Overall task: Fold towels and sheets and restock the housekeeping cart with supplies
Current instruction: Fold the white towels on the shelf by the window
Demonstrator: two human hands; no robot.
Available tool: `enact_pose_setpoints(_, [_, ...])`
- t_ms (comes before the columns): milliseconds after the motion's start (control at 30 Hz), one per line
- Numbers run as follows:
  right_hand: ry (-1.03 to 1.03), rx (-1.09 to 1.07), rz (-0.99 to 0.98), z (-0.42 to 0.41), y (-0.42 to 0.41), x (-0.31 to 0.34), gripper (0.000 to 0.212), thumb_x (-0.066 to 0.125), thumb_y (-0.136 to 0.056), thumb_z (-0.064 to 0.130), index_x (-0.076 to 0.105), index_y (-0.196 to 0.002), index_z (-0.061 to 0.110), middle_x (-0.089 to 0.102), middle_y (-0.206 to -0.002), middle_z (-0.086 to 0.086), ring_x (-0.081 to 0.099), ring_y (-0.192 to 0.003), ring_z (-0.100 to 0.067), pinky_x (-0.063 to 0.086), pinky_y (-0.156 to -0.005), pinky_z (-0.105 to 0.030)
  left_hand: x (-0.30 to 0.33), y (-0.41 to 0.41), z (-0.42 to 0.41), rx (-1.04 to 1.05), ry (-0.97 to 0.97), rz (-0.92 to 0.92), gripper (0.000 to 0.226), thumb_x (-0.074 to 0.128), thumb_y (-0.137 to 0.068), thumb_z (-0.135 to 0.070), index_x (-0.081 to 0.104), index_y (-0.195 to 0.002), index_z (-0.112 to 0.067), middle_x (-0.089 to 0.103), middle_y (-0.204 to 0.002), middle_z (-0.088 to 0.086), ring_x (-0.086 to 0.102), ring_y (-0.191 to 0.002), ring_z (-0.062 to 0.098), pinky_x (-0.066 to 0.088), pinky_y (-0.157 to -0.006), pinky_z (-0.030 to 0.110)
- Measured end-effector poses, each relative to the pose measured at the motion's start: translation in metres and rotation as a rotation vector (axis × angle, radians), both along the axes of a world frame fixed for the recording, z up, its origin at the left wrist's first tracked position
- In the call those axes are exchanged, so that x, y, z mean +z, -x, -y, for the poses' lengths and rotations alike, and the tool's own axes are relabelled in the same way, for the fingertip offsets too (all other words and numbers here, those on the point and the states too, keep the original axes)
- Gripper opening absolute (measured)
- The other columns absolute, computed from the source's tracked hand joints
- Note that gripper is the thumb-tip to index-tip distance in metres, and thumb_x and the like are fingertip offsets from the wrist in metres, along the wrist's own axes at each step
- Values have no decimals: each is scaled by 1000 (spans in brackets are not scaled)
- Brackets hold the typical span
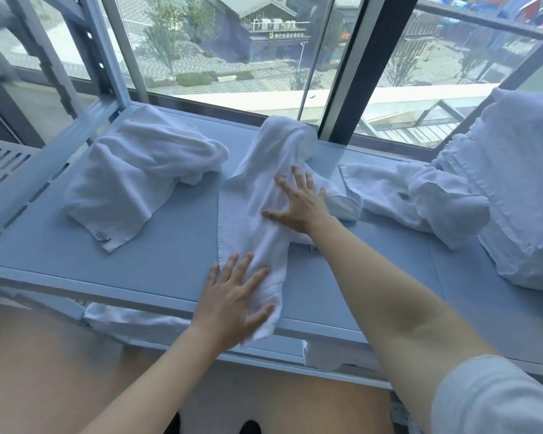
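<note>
A long white towel (257, 195) lies lengthwise across the middle of the pale blue shelf (170, 264), its far end bunched against the window. My left hand (235, 296) presses flat on the towel's near end at the shelf's front edge, fingers spread. My right hand (298, 198) rests flat on the towel's middle, fingers spread too. A second crumpled white towel (138, 173) sits to the left. A third white towel (408, 195) lies rumpled on the right.
A big heap of white linen (521, 189) fills the shelf's right end. More white cloth (132, 317) hangs from the level below. The rack's upright posts (107, 54) stand at the back left, and a window (232, 48) runs behind.
</note>
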State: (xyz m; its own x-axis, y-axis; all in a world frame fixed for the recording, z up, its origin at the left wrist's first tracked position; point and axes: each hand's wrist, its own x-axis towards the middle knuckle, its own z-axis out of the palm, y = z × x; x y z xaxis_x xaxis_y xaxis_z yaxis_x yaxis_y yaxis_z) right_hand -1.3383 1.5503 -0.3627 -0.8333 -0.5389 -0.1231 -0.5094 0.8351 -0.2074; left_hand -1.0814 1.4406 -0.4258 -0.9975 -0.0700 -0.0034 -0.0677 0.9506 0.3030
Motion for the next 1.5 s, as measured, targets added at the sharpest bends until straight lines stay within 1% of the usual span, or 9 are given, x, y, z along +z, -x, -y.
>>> enact_pose_setpoints(200, [57, 41, -2, 0, -34, -29, 99, 44, -77, 90, 18, -160, 44, 5, -172, 1, 9, -157, -31, 7, -122, -65, 10, -39, 7, 50, 26, 45, 74, 21, -91, -80, 26, -158, -48, 8, -171, -10, 6, -158, 21, 13, -124, 55])
enact_pose_setpoints(367, [102, 110, -8, -24, -67, -36, 93, 49, -78, 83, 22, -158, 45, 10, -172, 1, 12, -156, -30, 9, -123, -60, 30, -46, 4, -98, 48, -147, 71, 58, -87, -69, 54, -145, -29, 44, -152, 8, 44, -139, 36, 38, -109, 57])
enact_pose_setpoints(533, [148, 279, 16, -71, -101, -35, 88, 57, -81, 70, 20, -158, 49, 13, -171, 4, 10, -158, -26, 7, -126, -55, 66, 0, 14, -256, 129, -275, 93, 66, -78, -73, 34, -157, -34, 26, -165, 5, 24, -153, 34, 30, -114, 66])
enact_pose_setpoints(667, [140, 368, 92, -104, -120, -21, 93, 65, -75, 43, 25, -157, 50, 14, -172, 6, 13, -158, -20, 15, -126, -44, 87, 69, 15, -266, 255, -4, 118, 71, -64, -81, 11, -160, -47, -12, -171, -3, -13, -157, 31, 12, -117, 72])
enact_pose_setpoints(800, [188, 280, 18, -133, -134, -15, 89, 66, -77, 29, 32, -158, 42, 16, -171, 9, 15, -157, -22, 21, -124, -44, 80, 100, 3, -239, 315, 207, 123, 59, -55, -95, 14, -159, -48, -11, -171, -3, -23, -155, 30, 9, -116, 72])
enact_pose_setpoints(933, [214, 132, -80, -156, -135, -10, 96, 73, -76, 43, 27, -160, 38, 7, -172, 9, 2, -159, -22, 17, -124, -57, 71, 92, -8, -198, 370, 253, 120, 55, -54, -93, 16, -157, -46, 4, -170, 1, -8, -156, 33, 24, -110, 68])
enact_pose_setpoints(1167, [82, 136, 53, -150, -119, -9, 151, 84, -43, 76, -3, -162, 44, -22, -170, 8, -25, -155, -19, -11, -124, -53, 76, 61, -17, -263, 418, 253, 118, 65, -56, -83, 16, -156, -45, 15, -167, 2, 6, -151, 36, 31, -107, 60])
enact_pose_setpoints(1333, [56, 110, 148, -131, -103, -16, 143, 78, -44, 82, 6, -161, 43, 3, -171, 3, -5, -157, -20, -3, -127, -48, 69, 43, 1, -312, 328, 263, 127, 72, -48, -82, 16, -156, -43, 4, -168, -1, -15, -156, 33, 25, -113, 63])
enact_pose_setpoints(1500, [92, 114, 88, -125, -110, -17, 122, 72, -52, 83, 27, -157, 40, 34, -152, 4, 26, -141, -22, 18, -123, -40, 64, 42, 13, -330, 324, 141, 95, 58, -59, -75, 33, -146, -45, 25, -161, -7, 6, -156, 33, 32, -105, 60])
